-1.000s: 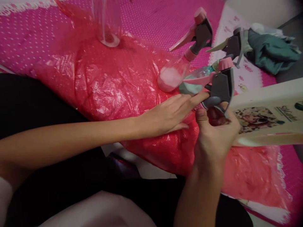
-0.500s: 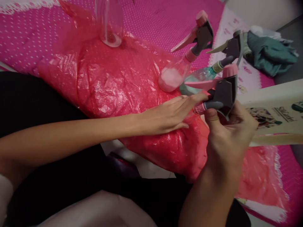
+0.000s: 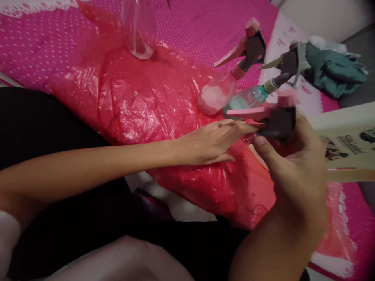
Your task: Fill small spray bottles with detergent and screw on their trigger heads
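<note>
My right hand (image 3: 295, 156) is closed around a dark grey spray head (image 3: 281, 121) with a pink nozzle and pink trigger. Just left of it, my left hand (image 3: 208, 142) reaches over the red plastic sheet, its fingertips at the neck of the bottle under the spray head. That bottle is mostly hidden by my left hand. Behind my hands a clear spray bottle with white contents (image 3: 215, 95) leans to the right, and a teal spray bottle (image 3: 247, 99) tilts beside it. Shiny red plastic (image 3: 140, 105) lies beneath them.
A clear bottle without a visible top (image 3: 139, 29) stands at the upper left on the plastic. At the right are a cream container with printed label (image 3: 351, 140) and a bundled green cloth (image 3: 336, 70). A pink dotted cloth (image 3: 187, 23) covers the table.
My right hand and the spray head have moved slightly right and down, and the neck now shows less. My left hand has stayed nearly in place.
</note>
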